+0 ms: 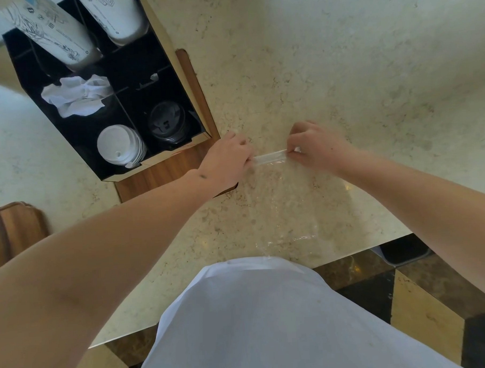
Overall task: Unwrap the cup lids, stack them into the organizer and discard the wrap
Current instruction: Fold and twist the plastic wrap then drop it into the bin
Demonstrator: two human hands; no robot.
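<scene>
Right now both arms reach forward over the pale stone tabletop point(328, 68), the hands close together near its middle. The left hand point(229, 156) has its fingers curled under, pinching one end of a rolled strip of clear wrap point(270, 157); the right hand point(315, 150) pinches the other end the same way, so the roll is stretched straight between them. Below the roll, the loose wrap trails back across the tabletop towards the person's body. It is see-through and shows mainly as faint glints, so its edges are hard to trace. The fingertips of both hands are hidden under the knuckles.

Left of the hands sits a black organizer point(75, 141) with divided compartments, standing on a wooden board point(163, 170). Its near-left compartment holds a stack of white lids point(120, 146); the near-right one holds a stack of black lids point(165, 122). How many lids are in each stack cannot be counted. Behind the white lids is a wad of crumpled white paper point(77, 96). Two stacks of paper cups point(51, 30) stand in the far compartments, their tops cut off by the frame. A second wooden piece point(12, 230) shows at the left edge, partly behind the left forearm.
</scene>
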